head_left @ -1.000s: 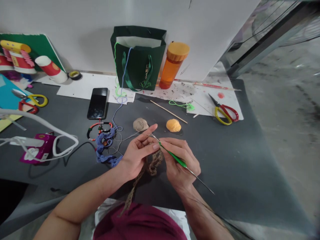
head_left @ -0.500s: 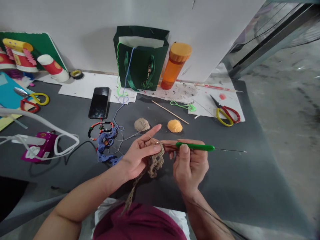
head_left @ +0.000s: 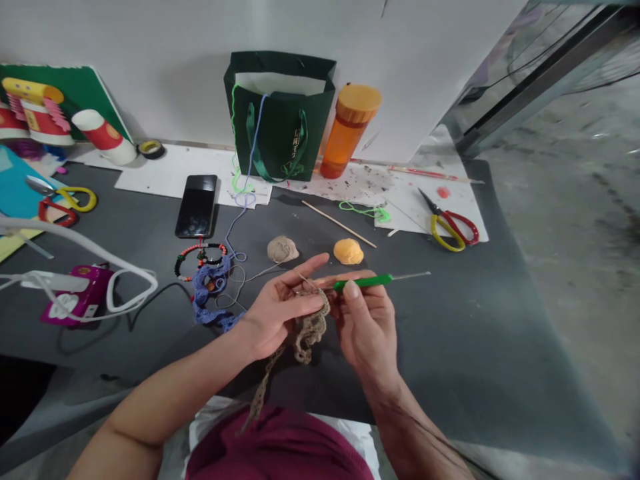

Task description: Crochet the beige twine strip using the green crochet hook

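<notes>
A strip of beige crochet work is pinched between the thumb and fingers of my left hand, with the index finger stretched out and yarn running over it. Its narrow tail hangs down toward my lap. In my right hand is a crochet hook with a green handle, one metal end pointing right and the other reaching the top of the beige work. The exact meeting of hook tip and loop is too small to make out. A thin strand leads from a beige yarn ball behind my left hand.
A yellow yarn ball and a thin stick lie beyond my hands. Leftward are blue crochet work, a beaded bracelet and a phone. A green paper bag, orange bottle and scissors stand or lie farther back.
My right hand has moved left and tilted the crochet hook, its right end now higher and nearer. The left hand keeps its hold on the beige crochet work, nearly still.
</notes>
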{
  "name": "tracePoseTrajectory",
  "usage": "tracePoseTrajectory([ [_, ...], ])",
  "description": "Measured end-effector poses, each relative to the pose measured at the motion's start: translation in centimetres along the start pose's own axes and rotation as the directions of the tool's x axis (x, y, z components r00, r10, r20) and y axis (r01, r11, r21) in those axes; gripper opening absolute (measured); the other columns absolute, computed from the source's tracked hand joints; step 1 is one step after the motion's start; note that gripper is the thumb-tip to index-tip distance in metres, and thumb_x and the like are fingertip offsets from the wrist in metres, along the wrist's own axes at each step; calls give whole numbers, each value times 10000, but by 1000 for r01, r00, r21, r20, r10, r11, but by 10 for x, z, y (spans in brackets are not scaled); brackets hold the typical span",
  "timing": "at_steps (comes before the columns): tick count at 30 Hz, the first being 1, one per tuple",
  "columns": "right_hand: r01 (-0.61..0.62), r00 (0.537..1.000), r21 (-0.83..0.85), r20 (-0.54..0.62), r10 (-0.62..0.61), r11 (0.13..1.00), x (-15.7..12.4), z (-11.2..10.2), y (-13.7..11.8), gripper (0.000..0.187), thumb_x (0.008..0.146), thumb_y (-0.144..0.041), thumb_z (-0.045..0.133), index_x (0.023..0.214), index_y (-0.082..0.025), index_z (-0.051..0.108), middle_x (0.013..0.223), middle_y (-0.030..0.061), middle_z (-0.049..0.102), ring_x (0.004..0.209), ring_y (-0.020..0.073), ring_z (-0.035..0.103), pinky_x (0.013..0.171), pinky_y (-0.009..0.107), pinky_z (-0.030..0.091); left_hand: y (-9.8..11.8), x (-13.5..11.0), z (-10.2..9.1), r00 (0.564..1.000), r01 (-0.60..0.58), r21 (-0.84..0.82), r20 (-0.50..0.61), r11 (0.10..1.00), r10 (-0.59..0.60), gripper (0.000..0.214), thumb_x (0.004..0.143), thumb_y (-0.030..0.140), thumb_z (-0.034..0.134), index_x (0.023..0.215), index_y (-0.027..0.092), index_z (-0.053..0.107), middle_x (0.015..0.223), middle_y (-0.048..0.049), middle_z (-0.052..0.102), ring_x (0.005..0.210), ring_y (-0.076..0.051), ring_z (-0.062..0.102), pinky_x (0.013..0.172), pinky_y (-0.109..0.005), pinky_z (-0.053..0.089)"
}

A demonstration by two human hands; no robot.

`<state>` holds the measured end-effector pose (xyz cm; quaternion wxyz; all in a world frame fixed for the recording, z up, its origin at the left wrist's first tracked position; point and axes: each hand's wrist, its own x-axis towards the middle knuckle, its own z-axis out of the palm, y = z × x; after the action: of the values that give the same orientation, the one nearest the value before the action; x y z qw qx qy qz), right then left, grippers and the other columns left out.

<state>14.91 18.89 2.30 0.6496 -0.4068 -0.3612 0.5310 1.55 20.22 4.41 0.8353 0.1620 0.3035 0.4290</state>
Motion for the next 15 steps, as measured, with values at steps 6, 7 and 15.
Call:
tracePoseTrajectory([
  [6, 10, 998, -11, -63, -10, 1000, 2, -3, -3, 204, 875, -452, 762, 894, -260, 696, 719, -32, 760, 552, 130, 672, 545, 268, 555, -1, 0, 0, 997, -43, 60, -63, 997, 47, 493, 648, 134, 892, 1114, 274, 809, 850, 12, 746, 802, -126, 636, 876, -307, 460],
  [7, 13, 999, -15, -50, -14, 1000, 4, -5, -4, 205, 886, -456, 748, 894, -259, 688, 711, -34, 755, 539, 125, 658, 531, 262, 544, -1, 1, 0, 996, -53, 69, -67, 996, 58, 479, 647, 133, 890, 1100, 268, 814, 816, 18, 724, 785, -121, 621, 854, -299, 454],
  [15, 186, 981, -224, 87, -171, 957, 5, -15, -13, 123, 1016, -360, 577, 947, -270, 625, 787, -13, 765, 576, 135, 659, 510, 268, 494, 2, 0, -1, 994, -83, 101, -66, 991, 90, 421, 688, 204, 873, 1102, 253, 814, 755, 27, 629, 687, -90, 522, 698, -261, 414],
])
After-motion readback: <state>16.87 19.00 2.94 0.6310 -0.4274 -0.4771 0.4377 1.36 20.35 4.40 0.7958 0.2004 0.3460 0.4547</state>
